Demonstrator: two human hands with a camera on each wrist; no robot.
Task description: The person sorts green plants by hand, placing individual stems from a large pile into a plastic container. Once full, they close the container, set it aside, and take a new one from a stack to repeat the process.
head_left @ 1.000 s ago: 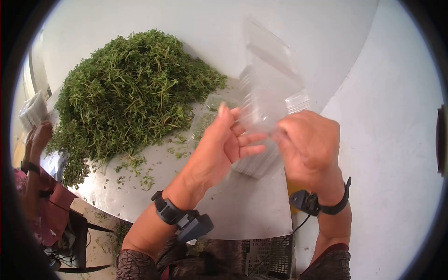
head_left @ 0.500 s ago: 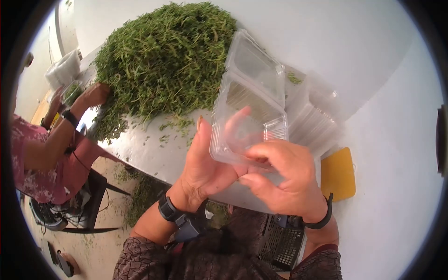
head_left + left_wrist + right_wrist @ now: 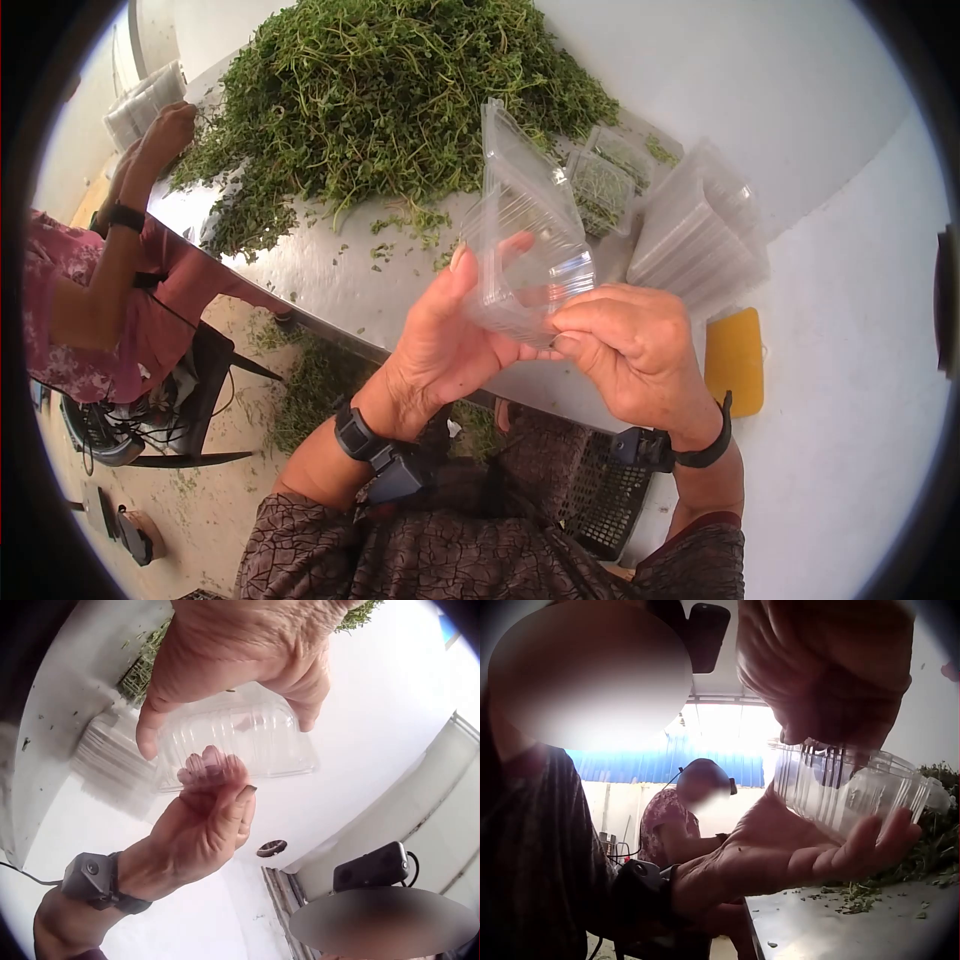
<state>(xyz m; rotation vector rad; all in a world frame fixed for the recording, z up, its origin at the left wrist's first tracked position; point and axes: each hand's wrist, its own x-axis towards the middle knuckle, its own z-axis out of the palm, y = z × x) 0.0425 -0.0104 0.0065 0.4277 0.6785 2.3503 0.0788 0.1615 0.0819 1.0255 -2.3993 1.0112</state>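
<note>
A clear plastic clamshell container [image 3: 525, 255] with its lid raised is held up over the near table edge. My left hand [image 3: 440, 340] cups it from the left and below, thumb along one side and fingers round the other, as the left wrist view also shows. At its near right corner my right hand [image 3: 635, 345] pinches the rim between thumb and forefinger. From the right wrist view, the ribbed container wall [image 3: 840, 787] sits over the upturned left palm. Beyond the container rises a big heap of green leafy stems [image 3: 390, 110].
A stack of nested clear containers [image 3: 700, 225] stands to the right, beside closed containers with greens [image 3: 600, 185]. A yellow board [image 3: 735, 360] lies near the wall. Loose leaves dot the metal table [image 3: 330, 285]. Another person [image 3: 110, 270] works at left; a black crate [image 3: 600, 495] stands below.
The blurred clear container has come lower between both hands, its lid swung up. My view has shifted, bringing the closed containers, nested stack and yellow board into sight at right.
</note>
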